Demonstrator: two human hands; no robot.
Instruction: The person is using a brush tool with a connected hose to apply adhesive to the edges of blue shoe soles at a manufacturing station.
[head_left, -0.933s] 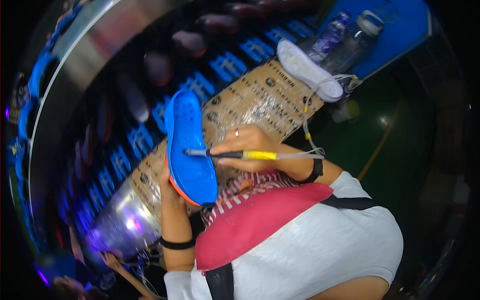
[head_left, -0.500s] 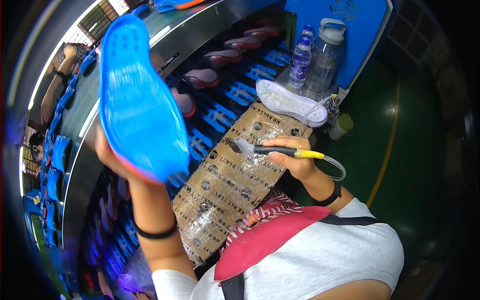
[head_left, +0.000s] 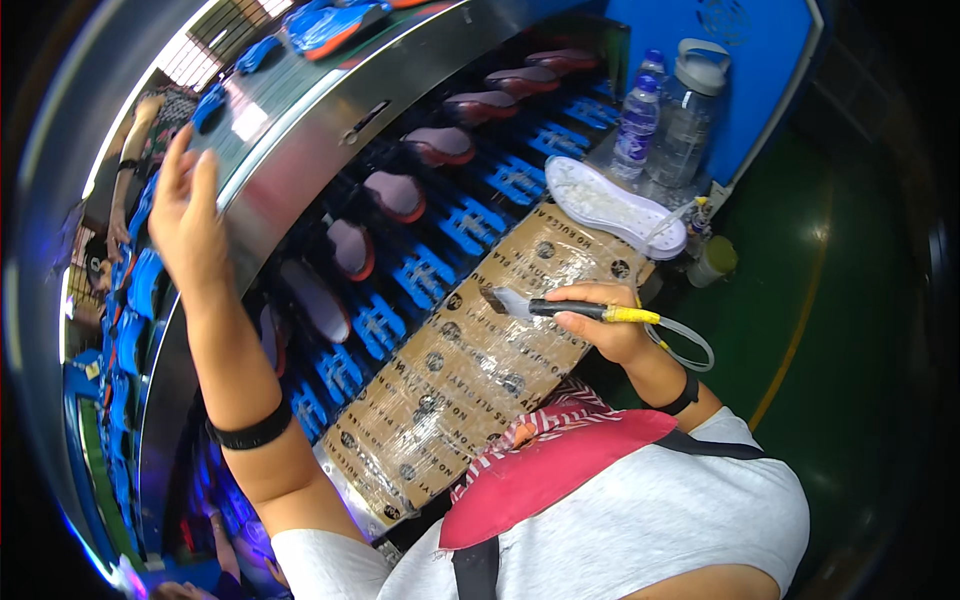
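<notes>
My left hand is raised over the edge of the upper belt, its fingers apart and nothing in it. Just beyond its fingertips, a blue shoe sole lies on the green belt. My right hand is closed round the dark handle of a glue brush. Its flat bristles hover over or touch the taped cardboard; I cannot tell which. A thin clear tube runs from the brush's yellow end. Past the cardboard's far end lies a white shoe sole with whitish residue inside.
Purple-grey shoe parts with red edges stand in a row on a lower rack with blue holders. Bottles and a large clear jug stand by a blue panel. Another person's arm reaches in at the far left.
The large blue sole has left my left hand, which has opened and moved up and left to the belt. The right hand keeps the brush; the whole view has shifted slightly.
</notes>
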